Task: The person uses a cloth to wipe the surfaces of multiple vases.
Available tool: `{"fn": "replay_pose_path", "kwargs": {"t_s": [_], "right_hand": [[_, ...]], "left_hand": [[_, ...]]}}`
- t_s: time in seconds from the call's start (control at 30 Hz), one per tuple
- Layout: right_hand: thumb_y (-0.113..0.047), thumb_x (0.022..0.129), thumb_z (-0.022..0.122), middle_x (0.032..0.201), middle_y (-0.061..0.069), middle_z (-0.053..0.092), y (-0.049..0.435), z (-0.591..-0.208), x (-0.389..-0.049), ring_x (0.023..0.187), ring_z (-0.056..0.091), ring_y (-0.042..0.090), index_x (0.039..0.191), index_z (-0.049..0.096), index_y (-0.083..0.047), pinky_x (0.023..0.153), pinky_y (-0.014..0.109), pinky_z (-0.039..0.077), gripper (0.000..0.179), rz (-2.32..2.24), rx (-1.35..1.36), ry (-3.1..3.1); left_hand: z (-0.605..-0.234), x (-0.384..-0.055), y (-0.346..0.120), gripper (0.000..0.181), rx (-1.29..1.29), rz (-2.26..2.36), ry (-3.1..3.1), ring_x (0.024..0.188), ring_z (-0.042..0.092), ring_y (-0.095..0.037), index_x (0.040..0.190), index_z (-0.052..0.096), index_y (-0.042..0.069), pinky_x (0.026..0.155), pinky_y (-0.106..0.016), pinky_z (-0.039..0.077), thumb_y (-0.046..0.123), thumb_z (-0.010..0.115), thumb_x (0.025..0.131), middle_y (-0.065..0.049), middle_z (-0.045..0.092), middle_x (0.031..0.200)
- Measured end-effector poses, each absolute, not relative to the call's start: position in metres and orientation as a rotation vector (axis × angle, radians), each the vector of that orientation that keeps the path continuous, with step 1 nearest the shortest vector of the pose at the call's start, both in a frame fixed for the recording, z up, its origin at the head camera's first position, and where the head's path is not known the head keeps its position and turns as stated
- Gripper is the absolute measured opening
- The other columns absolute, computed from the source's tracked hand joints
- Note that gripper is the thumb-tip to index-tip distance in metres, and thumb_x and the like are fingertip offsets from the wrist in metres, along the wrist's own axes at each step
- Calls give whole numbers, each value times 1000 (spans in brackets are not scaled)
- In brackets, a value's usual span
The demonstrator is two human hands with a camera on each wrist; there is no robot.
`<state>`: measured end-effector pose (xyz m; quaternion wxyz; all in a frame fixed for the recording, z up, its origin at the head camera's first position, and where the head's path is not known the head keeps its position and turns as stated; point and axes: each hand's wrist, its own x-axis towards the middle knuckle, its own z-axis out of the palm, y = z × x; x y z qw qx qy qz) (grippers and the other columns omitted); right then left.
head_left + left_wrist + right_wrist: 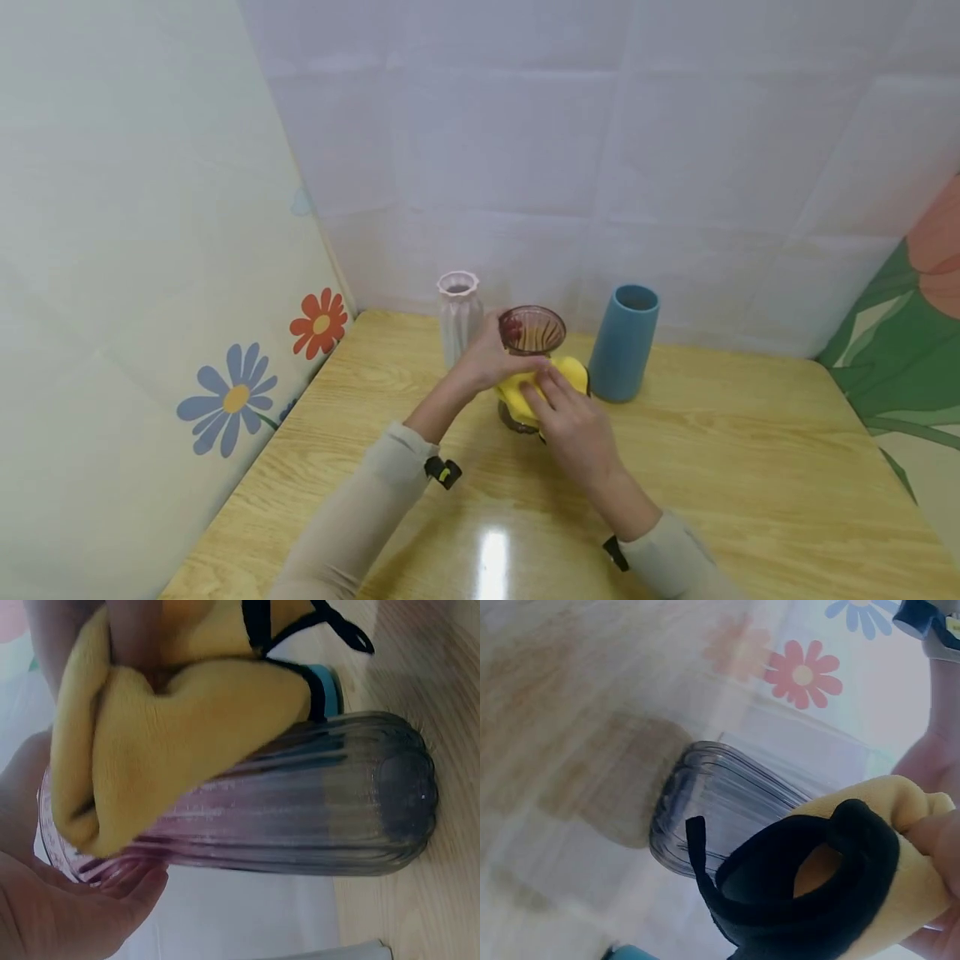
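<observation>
A ribbed glass vase (542, 327), purplish at its flared mouth and greyish clear toward the base (405, 795), stands upright close over the tabletop. My left hand (487, 360) grips it just below the rim, the thumb on the near side. Bunched against the vase's side is a yellow cloth (187, 735) with black edging and a black loop. My right hand (583, 429) holds this cloth, its fingertips pressing into the folds near the left thumb. In the right wrist view the cloth (907, 892) covers the vase's upper part, while the lower glass (735, 799) shows.
A pale pinkish-white pleated vase (459, 321) stands just behind and left of the left hand. To the right is a tall blue vase (624, 354). All are on a wood-grain table (750, 467), with white sheeting (510, 150) hung behind and flower-print sheeting at both sides.
</observation>
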<state>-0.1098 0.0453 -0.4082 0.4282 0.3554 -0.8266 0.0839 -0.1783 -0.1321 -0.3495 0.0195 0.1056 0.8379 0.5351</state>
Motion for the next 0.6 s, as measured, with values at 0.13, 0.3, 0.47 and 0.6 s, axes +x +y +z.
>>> {"fn": "replay_pose_path", "kwargs": {"t_s": [0.13, 0.3, 0.47, 0.6], "right_hand": [[4, 83, 77, 124, 18, 70, 42, -412, -112, 115, 67, 36, 115, 72, -6, 60, 36, 60, 34, 266, 884, -2100], [6, 71, 85, 120, 19, 71, 41, -418, -112, 111, 69, 37, 115, 72, -7, 74, 42, 62, 48, 306, 880, -2133], [1, 66, 89, 119, 19, 71, 39, -426, -109, 110, 69, 36, 117, 72, -7, 78, 43, 62, 54, 304, 875, -2190], [0, 69, 87, 118, 18, 71, 38, -430, -105, 109, 69, 36, 116, 72, -7, 75, 43, 62, 50, 320, 886, -2225]], "left_hand": [[-351, -177, -128, 112, 290, 1625, 2666, 134, 49, -33, 153, 27, 4, 111, -47, 43, 39, 94, 70, -19, 47, 146], [-355, -181, -130, 108, 305, 1622, 2696, 131, 52, -32, 152, 31, 4, 109, -47, 46, 42, 93, 71, -17, 50, 143], [-359, -186, -136, 104, 398, 1674, 2630, 128, 55, -29, 149, 35, 7, 107, -45, 48, 39, 94, 70, -13, 53, 140], [-362, -194, -143, 94, 522, 1703, 2547, 126, 57, -26, 146, 39, 8, 105, -42, 49, 32, 93, 73, -11, 56, 137]]}}
